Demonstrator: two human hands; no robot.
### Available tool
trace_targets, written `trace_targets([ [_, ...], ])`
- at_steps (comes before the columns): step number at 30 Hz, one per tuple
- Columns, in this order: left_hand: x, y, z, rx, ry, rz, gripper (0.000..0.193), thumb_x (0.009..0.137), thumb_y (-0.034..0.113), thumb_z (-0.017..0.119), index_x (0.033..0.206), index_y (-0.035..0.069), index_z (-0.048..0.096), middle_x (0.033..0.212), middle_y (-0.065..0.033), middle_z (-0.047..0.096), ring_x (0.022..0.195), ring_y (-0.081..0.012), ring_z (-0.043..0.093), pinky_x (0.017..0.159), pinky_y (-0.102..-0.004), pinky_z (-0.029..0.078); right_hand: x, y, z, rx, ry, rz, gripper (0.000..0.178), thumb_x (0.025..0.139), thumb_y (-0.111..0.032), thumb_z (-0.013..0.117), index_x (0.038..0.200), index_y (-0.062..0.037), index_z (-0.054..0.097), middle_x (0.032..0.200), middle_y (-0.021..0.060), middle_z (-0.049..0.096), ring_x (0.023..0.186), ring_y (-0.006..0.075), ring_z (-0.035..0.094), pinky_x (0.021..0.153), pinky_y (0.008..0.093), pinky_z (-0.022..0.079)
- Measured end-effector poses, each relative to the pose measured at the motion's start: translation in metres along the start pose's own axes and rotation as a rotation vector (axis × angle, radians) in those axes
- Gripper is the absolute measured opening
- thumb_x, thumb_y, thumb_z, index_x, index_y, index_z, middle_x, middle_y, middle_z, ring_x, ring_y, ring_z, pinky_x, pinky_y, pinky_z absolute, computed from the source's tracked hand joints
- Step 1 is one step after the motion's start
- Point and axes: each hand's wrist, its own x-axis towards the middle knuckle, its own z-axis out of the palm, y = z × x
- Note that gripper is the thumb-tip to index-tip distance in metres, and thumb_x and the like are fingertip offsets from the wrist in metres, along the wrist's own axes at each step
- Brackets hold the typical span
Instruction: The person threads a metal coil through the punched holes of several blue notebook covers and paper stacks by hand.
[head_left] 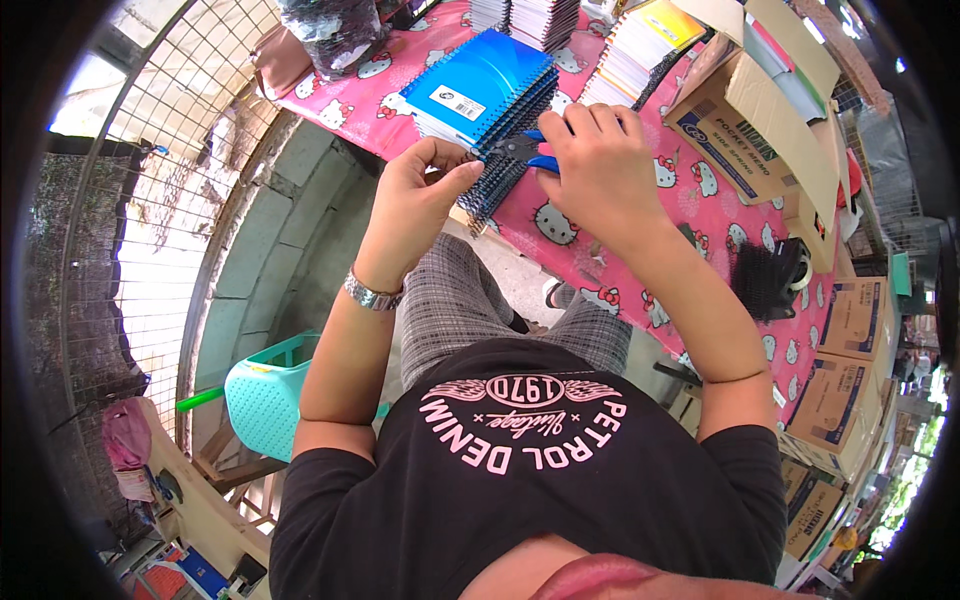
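Your right hand (pixel 605 165), a little above and right of the frame's centre, is closed around the blue-handled pliers (pixel 543 163), so that grip is clamped on the tool. The pliers' dark jaws point left, toward the black spiral binding along the edge of the blue notebooks (pixel 470 85). Whether the jaws touch the wire, you cannot tell from this view.

Your left hand (pixel 428 185) is just left of the pliers, at the near corner of the stack. Its thumb and forefinger are close to each other; you cannot tell whether that grip is pinching anything.

The blue notebooks lie piled in the upper middle of the frame, on the pink-covered desk (pixel 600 262), a pale label on the top cover. Behind them, at the top edge, you have more spiral-bound stacks (pixel 540 22), and right of those a pile with a yellow cover (pixel 665 25). An open cardboard box (pixel 735 130) is at the upper right. Below it, you see a tangled black bundle (pixel 762 278) beside a roll of tape (pixel 803 270).
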Motion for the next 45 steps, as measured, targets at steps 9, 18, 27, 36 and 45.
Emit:
trace_targets([
  [9,0.002,-0.004,0.004,0.126,0.015,0.045,0.014,0.088,0.013,0.069,0.093,0.003,0.061,0.073,0.0054,0.054,0.058,-0.0011,0.041,0.051,-0.0190,0.030,0.006,-0.006,0.005,0.037,-0.320,0.100,0.030,0.067,-0.023,0.077,0.089,-0.0105,0.061,0.085,0.0059,0.062,0.085,0.0238,0.063,0.082,0.0410,0.046],
  [18,0.000,-0.001,0.004,-0.080,-0.016,-0.113,0.014,0.087,0.012,0.069,0.094,0.006,0.058,0.070,0.0068,0.051,0.053,-0.0016,0.040,0.046,-0.0183,0.026,-0.010,0.001,0.014,0.010,0.152,0.000,0.019,0.072,-0.017,0.073,0.086,-0.0102,0.061,0.081,0.0061,0.062,0.083,0.0253,0.063,0.086,0.0430,0.048],
  [27,0.005,-0.013,-0.001,-0.112,-0.016,-0.102,0.014,0.087,0.010,0.068,0.097,0.007,0.058,0.070,0.0069,0.051,0.053,-0.0017,0.041,0.046,-0.0179,0.027,-0.008,-0.005,0.014,0.155,-0.348,0.190,0.015,0.073,-0.013,0.066,0.087,-0.0113,0.061,0.089,0.0070,0.064,0.090,0.0240,0.063,0.086,0.0465,0.046],
  [36,0.006,-0.018,0.005,0.013,-0.033,-0.082,0.016,0.088,0.012,0.067,0.099,0.006,0.057,0.069,0.0063,0.050,0.052,-0.0022,0.041,0.045,-0.0180,0.027,-0.013,-0.007,0.023,-0.024,-0.051,0.010,0.032,0.064,-0.021,0.078,0.088,-0.0097,0.060,0.085,0.0056,0.063,0.088,0.0239,0.063,0.085,0.0408,0.047],
  [45,0.008,-0.027,-0.016,-0.234,-0.074,-0.202,0.020,0.088,0.012,0.068,0.103,0.003,0.060,0.068,0.0057,0.050,0.052,-0.0024,0.041,0.045,-0.0191,0.027,-0.023,-0.002,0.027,0.074,-0.022,0.033,0.018,0.073,-0.018,0.069,0.087,-0.0110,0.061,0.088,0.0082,0.065,0.087,0.0217,0.063,0.082,0.0384,0.048],
])
